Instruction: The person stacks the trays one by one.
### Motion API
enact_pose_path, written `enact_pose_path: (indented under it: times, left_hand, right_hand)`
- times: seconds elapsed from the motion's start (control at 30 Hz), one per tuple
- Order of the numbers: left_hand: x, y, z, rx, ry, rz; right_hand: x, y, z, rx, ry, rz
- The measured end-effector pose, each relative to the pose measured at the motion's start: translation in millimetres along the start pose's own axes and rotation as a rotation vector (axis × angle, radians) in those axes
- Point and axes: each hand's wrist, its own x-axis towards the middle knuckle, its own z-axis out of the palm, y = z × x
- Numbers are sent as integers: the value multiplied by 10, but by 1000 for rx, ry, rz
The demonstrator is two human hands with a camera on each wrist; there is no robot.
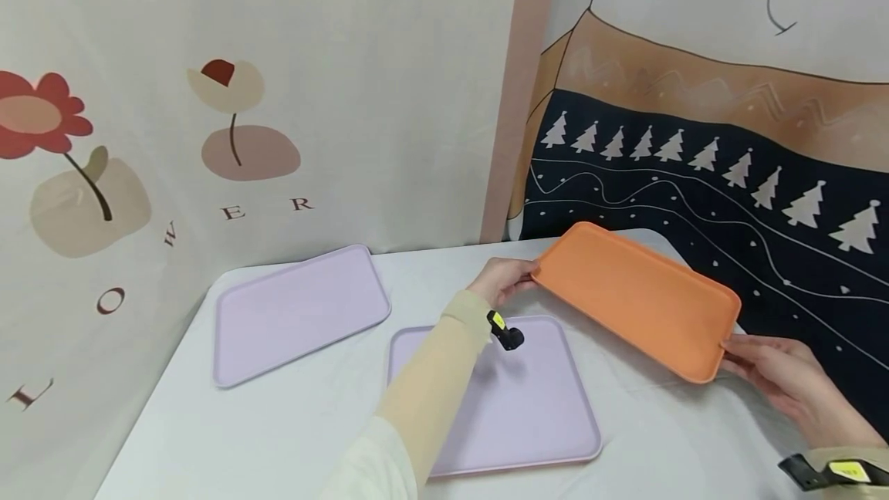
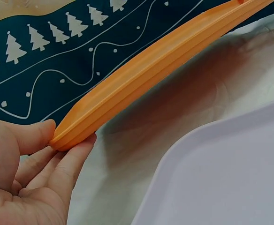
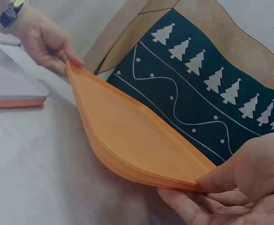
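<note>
Here you are, both hands on the orange tray, one at each end, and it's hanging over the right side of the table, a shadow spread underneath. Your left hand pinches the left corner, thumb above, fingertips below; your right hand clamps the right end the same way. And those are slim holds! Let either thumb ease off and that end could dip, twisting the tray out of the other pinch. Watch the near edge too: swing it low toward you and it could clip the nearer lilac tray, which sits on an orange-edged layer and might slide off it if bumped. Your left forearm reaches right across it, so dropping the wrist could bring that black device down on it. Push too far forward, and the rim may snag the dark tree-print cloth.
</note>
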Motion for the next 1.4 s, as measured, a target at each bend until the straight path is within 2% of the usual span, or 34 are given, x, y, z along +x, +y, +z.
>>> enact_pose_path:
  times: [0.13, 0.5, 0.67, 0.9, 1.0, 1.17, 1.4]
  left_hand:
    - [3, 21, -43, 19, -2, -4]
    - [-77, 91, -264, 54, -106, -10]
    - [-156, 145, -349, 46, -118, -10]
    - [-300, 238, -450, 19, -101, -18]
    - [-364, 268, -509, 19, -102, -12]
    - [-463, 300, -625, 3, -141, 5]
    - [-604, 322, -770, 3, -170, 22]
  right_hand:
    - [-28, -54, 28, -6, -24, 16]
    - [5, -65, 84, -87, -108, -17]
    - [25, -78, 115, -93, -138, -40]
    - [44, -150, 178, -52, -152, -45]
    - [52, -188, 213, -74, -153, -46]
    - [55, -235, 296, -105, -143, -59]
    - [45, -281, 425, -54, -172, -68]
